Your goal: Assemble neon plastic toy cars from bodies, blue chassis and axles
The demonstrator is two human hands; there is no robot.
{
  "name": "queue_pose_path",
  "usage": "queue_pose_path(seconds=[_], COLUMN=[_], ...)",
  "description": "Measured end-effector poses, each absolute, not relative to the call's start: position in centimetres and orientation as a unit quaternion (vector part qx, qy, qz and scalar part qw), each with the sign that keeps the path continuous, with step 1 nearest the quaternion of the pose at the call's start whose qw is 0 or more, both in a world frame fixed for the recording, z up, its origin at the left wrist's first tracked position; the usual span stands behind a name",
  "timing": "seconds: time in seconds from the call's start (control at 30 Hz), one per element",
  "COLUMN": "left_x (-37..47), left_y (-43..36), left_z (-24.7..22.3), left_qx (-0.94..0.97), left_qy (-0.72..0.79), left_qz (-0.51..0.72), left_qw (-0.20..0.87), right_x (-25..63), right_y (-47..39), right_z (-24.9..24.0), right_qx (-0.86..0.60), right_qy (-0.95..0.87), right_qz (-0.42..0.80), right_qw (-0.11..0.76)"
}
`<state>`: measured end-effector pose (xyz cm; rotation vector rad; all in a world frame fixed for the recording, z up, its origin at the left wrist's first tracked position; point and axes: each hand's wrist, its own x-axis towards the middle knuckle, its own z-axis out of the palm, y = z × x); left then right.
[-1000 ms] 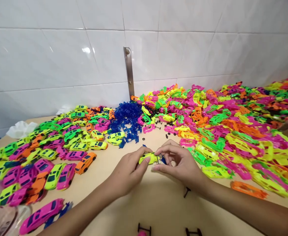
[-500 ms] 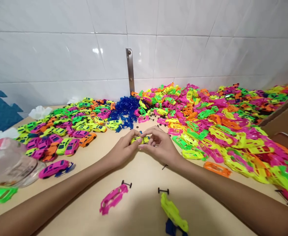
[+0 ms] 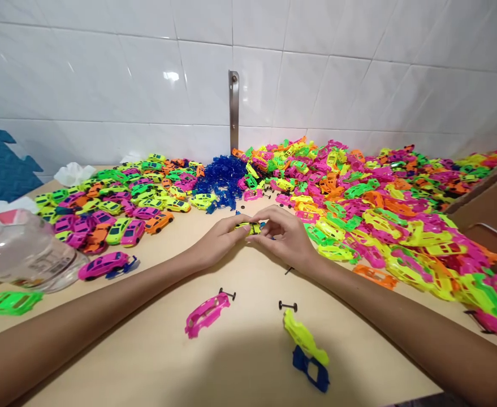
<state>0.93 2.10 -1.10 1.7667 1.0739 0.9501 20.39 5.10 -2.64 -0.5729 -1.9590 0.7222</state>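
Observation:
Between my two hands is a yellow toy car (image 3: 253, 228) with a dark part across it, partly hidden by fingers. My left hand (image 3: 226, 236) is closed on its left end. The fingers of my right hand (image 3: 282, 233) pinch its right end, where a bit of blue shows. Nearer to me lie a pink car shell (image 3: 208, 315) beside a black wheel axle (image 3: 227, 294), and a yellow car shell (image 3: 305, 337) between another axle (image 3: 288, 306) and a dark blue plastic part (image 3: 311, 368).
Finished-looking toy cars (image 3: 121, 230) cover the left side. Blue clear parts (image 3: 220, 178) are heaped at the back, and a big pile of coloured car shells (image 3: 384, 226) fills the right beside a cardboard box (image 3: 492, 198). A clear plastic bottle (image 3: 31, 254) lies at left.
The view has tilted down and shifted slightly, so the table things sit higher and more of the blue part shows. Both hands still hold the yellow toy car.

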Motion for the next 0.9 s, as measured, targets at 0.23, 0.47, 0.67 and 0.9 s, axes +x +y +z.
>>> queue_pose_path(seconds=[0.23,0.47,0.67,0.9], left_x=[0.8,0.9,0.8,1.5], left_y=[2.4,2.3,1.7,1.6], left_z=[-1.3,-1.1,-0.9,-1.0], left_qx=[0.699,0.721,0.761,0.746], left_qy=[0.412,0.427,0.435,0.481], left_qz=[0.386,0.381,0.366,0.385], left_qw=[0.439,0.391,0.312,0.254], right_x=[20.4,20.2,20.2,19.5], right_y=[5.0,5.1,4.2,2.6], right_z=[-2.8,-3.1,-3.0,-2.8], right_qx=[-0.222,-0.199,-0.22,-0.276], right_qy=[-0.81,-0.832,-0.875,-0.874], right_qz=[0.26,0.208,0.11,0.041], right_qw=[0.476,0.475,0.417,0.399])
